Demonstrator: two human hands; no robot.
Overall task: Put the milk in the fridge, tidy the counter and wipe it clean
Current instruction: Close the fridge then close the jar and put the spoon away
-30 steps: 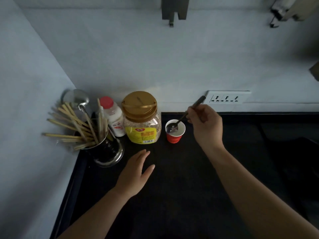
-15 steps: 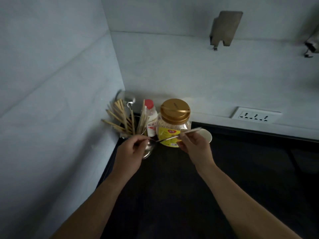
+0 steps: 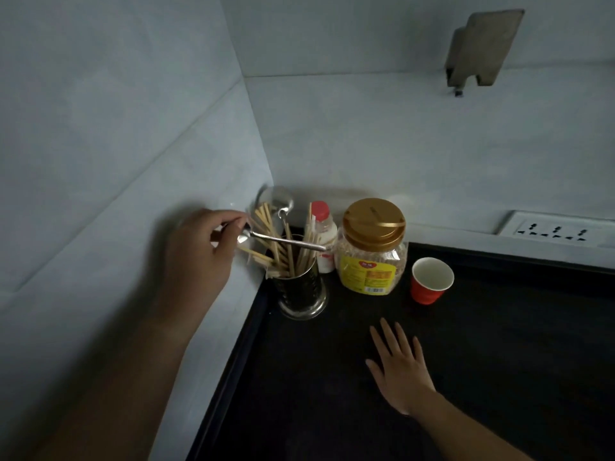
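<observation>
**Spoon Heads for the Utensil Holder as Counter Tidy-Up Proceeds**

A person's left hand (image 3: 203, 247) pinched a metal spoon (image 3: 279, 240) by its bowl end, fingers closed on it, the handle lying almost level above the steel utensil holder (image 3: 301, 287) and its spray of chopsticks (image 3: 278, 237). The right hand (image 3: 399, 364) lay flat and empty, fingers apart, on the black counter (image 3: 499, 361), in front of the holder and to its right. Just right of the holder stood a small red-capped bottle (image 3: 324, 234), then a gold-lidded jar (image 3: 372, 247), then a red paper cup (image 3: 431, 281). No milk carton or fridge was in view. The step in hand appeared to be tidying: stowing the spoon. The next move would likely call for tipping the handle downward and threading it between the chopsticks.
</observation>
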